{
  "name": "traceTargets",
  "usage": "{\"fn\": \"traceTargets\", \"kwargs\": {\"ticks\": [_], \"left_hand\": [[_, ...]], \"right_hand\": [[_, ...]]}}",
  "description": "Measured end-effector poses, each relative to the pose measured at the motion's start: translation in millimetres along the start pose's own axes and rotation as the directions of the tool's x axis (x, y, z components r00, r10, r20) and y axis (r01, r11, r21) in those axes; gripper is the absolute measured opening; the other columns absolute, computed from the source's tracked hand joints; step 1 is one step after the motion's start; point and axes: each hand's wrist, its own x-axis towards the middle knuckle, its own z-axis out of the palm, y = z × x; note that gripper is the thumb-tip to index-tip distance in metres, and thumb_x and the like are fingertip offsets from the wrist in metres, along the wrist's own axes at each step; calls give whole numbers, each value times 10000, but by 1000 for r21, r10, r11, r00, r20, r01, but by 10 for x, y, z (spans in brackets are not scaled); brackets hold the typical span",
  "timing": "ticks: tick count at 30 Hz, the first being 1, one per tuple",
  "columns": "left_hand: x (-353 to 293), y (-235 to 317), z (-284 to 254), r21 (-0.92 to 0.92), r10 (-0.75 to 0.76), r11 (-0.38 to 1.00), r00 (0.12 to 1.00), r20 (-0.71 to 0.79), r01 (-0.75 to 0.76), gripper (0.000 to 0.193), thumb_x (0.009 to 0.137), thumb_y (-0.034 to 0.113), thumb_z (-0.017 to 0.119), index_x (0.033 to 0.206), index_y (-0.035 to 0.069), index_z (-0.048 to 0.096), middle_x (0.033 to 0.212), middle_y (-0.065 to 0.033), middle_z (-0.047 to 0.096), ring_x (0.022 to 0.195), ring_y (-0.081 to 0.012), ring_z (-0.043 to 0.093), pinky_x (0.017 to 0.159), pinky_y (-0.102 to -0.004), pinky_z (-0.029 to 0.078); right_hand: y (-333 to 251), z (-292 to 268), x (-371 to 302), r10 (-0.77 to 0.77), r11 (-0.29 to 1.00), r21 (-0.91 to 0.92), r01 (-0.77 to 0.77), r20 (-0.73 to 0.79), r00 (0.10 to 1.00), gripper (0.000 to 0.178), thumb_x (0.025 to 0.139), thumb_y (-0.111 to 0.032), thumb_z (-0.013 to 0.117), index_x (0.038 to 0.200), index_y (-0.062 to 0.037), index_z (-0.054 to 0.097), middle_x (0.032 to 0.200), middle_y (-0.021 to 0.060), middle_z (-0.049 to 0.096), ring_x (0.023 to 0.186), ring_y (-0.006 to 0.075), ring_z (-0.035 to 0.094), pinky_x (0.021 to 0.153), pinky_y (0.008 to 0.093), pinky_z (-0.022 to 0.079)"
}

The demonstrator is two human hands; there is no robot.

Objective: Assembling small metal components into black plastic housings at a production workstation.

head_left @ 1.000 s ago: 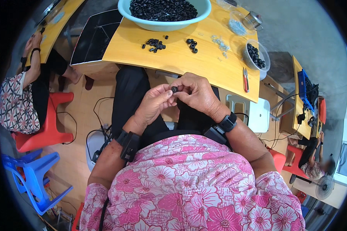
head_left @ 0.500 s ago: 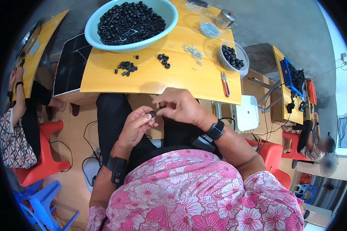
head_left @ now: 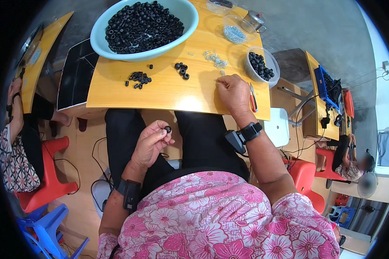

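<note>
Over my lap, my left hand (head_left: 150, 143) pinches a small round black part with a hole (head_left: 167, 129) between thumb and fingertips. My right hand (head_left: 234, 94) rests on the yellow table (head_left: 160, 96), its fingers curled and pressed together at the tips. Whatever those tips pinch, if anything, is too small to make out. Just beyond them lie scattered small silvery metal pieces (head_left: 216, 59). Red-handled snips (head_left: 253, 98) lie right beside that hand. A few black round parts (head_left: 182, 70) sit mid-table, and a group of small black pieces (head_left: 139, 79) lies to their left.
A large pale-blue basin (head_left: 100, 48) of black parts stands at the far left. On the right are a clear tub (head_left: 275, 79) of black pieces, a container of silvery bits (head_left: 234, 34) and a metal cup (head_left: 256, 18). A white stool (head_left: 277, 127) stands below. Other people sit at both sides.
My right hand has left the left hand and reached forward and right onto the table, by the silvery pieces. The left hand keeps the black part in nearly the same place.
</note>
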Motion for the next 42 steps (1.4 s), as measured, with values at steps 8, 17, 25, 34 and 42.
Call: {"fn": "traceTargets", "kwargs": {"ticks": [8, 17, 25, 34, 42], "left_hand": [[-20, -23, -15, 10, 13, 1000, 1000, -8, -13, 149, 904, 128, 544, 1035, 56, 537, 857, -11, 554, 776, -92, 542, 798, -293, 499], [-39, -42, -25, 11, 19, 1000, 1000, 9, -19, 143, 912, 117, 537, 1041, 54, 535, 868, -9, 559, 773, -84, 539, 783, -289, 496], [-1, -56, -22, -15, 37, 999, 999, -7, -37, 129, 942, 166, 540, 1046, 91, 541, 884, 14, 556, 762, -70, 518, 771, -275, 485], [-18, -61, -57, -51, 58, 997, 998, -35, -59, 128, 959, 178, 523, 1055, 98, 552, 884, 30, 551, 786, -66, 516, 780, -276, 483], [-7, -80, -82, -67, 92, 993, 995, -48, -96, 136, 958, 162, 523, 1065, 84, 555, 894, 22, 561, 772, -69, 529, 774, -267, 489]], "right_hand": [[8, 54, -29, -124, 989, -82, 120, -44, 991, 101, 749, -79, 620, 808, -61, 700, 766, 135, 635, 706, 320, 623, 648, 381, 506], [-82, 76, -146, -218, 976, -9, 219, 73, 973, 79, 804, -112, 576, 840, -74, 636, 824, 161, 595, 760, 366, 596, 679, 430, 494], [-447, 106, -281, -388, 907, 217, 360, 102, 916, 59, 797, -59, 598, 850, -37, 612, 803, 158, 586, 730, 349, 588, 652, 410, 486], [-972, 114, -549, -429, 832, 493, 255, 281, 858, 108, 766, -20, 626, 872, -31, 605, 798, 141, 590, 721, 322, 597, 650, 379, 494], [-1029, 123, -554, -596, 786, 366, 498, 237, 767, 137, 742, -43, 621, 868, -28, 569, 811, 143, 561, 721, 321, 604, 650, 387, 515]]}}
